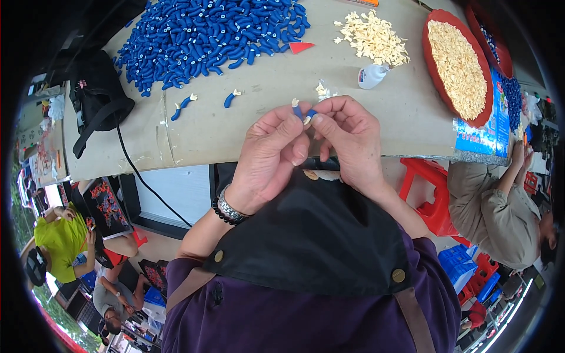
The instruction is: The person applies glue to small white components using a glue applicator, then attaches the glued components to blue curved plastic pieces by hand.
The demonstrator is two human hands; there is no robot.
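Observation:
Above the table's near edge, my left hand (269, 147) pinches a small curved blue tube piece (297, 110) with a cream tip. My right hand (358, 138) faces it, thumb and forefinger closed on a second blue tube piece (312, 113). A cream bit (306, 120) shows between the fingertips of both hands; the fingers partly hide where it joins. Beyond my left hand lie one blue piece with a cream end (229, 99) and, farther left, a pair of such pieces (185, 103). Small cream pieces (322, 90) lie just beyond my right fingers.
A big heap of blue tube pieces (206, 44) covers the far left. Right of it are a red scrap (301, 47), a cream pile (374, 38), a white squeeze bottle (372, 76) and a red tray (430, 76) of cream pieces. A black bag (100, 94) sits left. People sit nearby.

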